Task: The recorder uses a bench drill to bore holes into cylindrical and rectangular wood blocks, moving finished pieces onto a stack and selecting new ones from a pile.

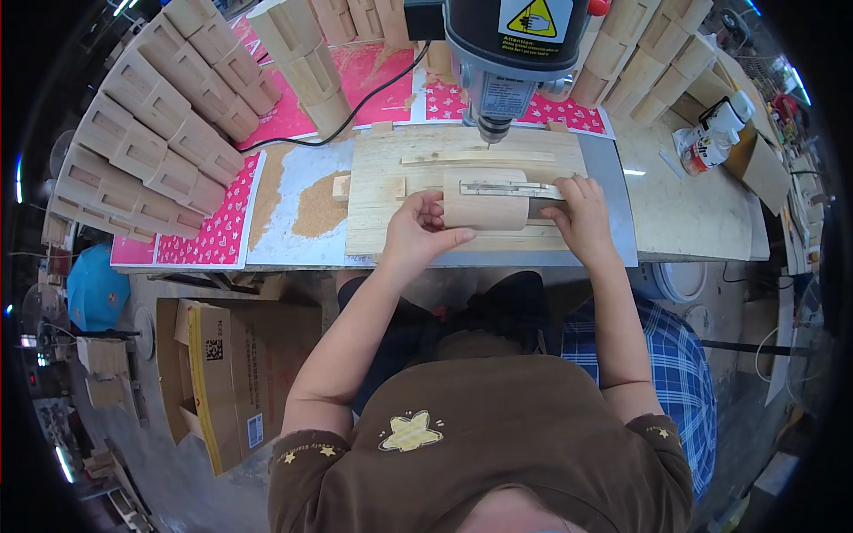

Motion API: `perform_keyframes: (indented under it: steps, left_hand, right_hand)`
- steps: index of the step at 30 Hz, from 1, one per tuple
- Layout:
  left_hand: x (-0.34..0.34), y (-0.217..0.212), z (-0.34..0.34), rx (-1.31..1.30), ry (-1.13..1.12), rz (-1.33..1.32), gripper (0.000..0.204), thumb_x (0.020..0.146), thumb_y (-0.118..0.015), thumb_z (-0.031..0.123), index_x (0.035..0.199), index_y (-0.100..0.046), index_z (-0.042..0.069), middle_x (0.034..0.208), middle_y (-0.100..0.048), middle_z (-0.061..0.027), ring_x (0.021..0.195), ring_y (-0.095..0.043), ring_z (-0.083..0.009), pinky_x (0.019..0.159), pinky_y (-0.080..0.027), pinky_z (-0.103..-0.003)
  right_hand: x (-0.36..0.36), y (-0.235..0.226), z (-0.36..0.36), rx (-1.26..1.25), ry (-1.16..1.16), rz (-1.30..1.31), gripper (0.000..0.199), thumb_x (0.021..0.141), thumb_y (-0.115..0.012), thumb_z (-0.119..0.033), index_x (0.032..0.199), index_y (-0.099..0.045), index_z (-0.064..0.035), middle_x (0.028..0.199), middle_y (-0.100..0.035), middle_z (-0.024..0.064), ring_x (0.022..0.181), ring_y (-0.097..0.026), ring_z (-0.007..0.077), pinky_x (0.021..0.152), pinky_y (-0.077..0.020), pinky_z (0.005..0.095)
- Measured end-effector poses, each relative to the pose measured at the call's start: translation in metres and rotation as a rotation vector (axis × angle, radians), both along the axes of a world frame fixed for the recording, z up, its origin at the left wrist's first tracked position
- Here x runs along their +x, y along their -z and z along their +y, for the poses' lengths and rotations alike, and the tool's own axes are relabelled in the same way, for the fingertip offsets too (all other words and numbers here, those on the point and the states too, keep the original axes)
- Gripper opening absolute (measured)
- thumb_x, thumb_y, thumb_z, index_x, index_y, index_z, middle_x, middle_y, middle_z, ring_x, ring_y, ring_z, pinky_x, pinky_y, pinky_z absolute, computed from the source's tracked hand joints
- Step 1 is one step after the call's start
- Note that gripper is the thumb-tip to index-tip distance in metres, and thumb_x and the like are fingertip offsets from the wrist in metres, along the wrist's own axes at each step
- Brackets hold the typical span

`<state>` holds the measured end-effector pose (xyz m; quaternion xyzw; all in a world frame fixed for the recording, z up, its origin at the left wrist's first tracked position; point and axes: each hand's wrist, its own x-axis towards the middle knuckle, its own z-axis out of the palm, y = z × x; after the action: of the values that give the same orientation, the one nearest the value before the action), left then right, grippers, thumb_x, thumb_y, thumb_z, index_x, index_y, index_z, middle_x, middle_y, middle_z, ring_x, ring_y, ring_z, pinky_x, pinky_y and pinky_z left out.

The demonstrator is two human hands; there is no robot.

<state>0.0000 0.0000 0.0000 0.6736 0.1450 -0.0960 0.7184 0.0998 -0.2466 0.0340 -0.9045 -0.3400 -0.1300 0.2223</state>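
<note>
I am gripping a rounded wooden block (485, 211) with my left hand (418, 233) wrapped around its left end, while my right hand (582, 216) is pressing its right end. It is lying on a wooden board (382, 191) near the surface's (684, 213) front edge, below the drill press (511, 44) bearing a yellow triangular warning label (535, 18). A white bottle (711, 135) with a reddish label is lying toward the right edge.

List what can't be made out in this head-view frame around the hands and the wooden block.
- Right hand palm and grip: only its back shows.
- Wooden block underside and left end: hidden by the board below and the left hand.
- Drill bit tip: too small to tell whether it touches the wooden board.
- Drill press upper body: cut off by the top edge.
- Stacked wooden pieces: blurred toward the fisheye rim.
</note>
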Motion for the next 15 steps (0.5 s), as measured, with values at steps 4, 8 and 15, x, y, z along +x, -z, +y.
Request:
perform_keyframes:
  steps: [4, 8, 15]
  left_hand:
    - [0.005, 0.017, -0.011, 0.589, -0.165, -0.585, 0.076, 0.055, -0.084, 0.02, 0.121, -0.052, 0.002, 0.106, -0.058, -0.0104, 0.094, -0.054, -0.026, 0.083, -0.043, -0.037]
    - [0.026, 0.02, -0.012, 1.001, -0.235, -0.568, 0.072, 0.051, -0.083, 0.026, 0.116, -0.058, 0.007, 0.098, -0.057, -0.0078, 0.094, -0.052, -0.0252, 0.084, -0.035, -0.04]
    - [0.037, 0.047, 0.018, 1.023, -0.265, -0.592, 0.063, 0.054, -0.081, 0.03, 0.112, -0.062, 0.013, 0.088, -0.056, -0.0019, 0.09, -0.05, -0.0218, 0.084, -0.03, -0.04]
  right_hand:
    - [0.02, 0.003, 0.002, 0.072, 0.0, -0.039, 0.04, 0.062, -0.073, -0.005, 0.098, -0.056, -0.0044, 0.093, -0.057, 0.0119, 0.09, -0.051, 0.0325, 0.079, -0.0418, 0.0397]
    - [0.047, 0.002, 0.015, 0.088, 0.007, -0.094, 0.042, 0.061, -0.073, -0.005, 0.1, -0.056, -0.0046, 0.094, -0.057, 0.0115, 0.091, -0.051, 0.0327, 0.08, -0.0419, 0.0401]
    - [0.042, 0.002, 0.036, 0.151, -0.071, -0.052, 0.05, 0.066, -0.073, -0.004, 0.111, -0.053, -0.0062, 0.103, -0.056, 0.0118, 0.1, -0.051, 0.0304, 0.088, -0.0412, 0.0388]
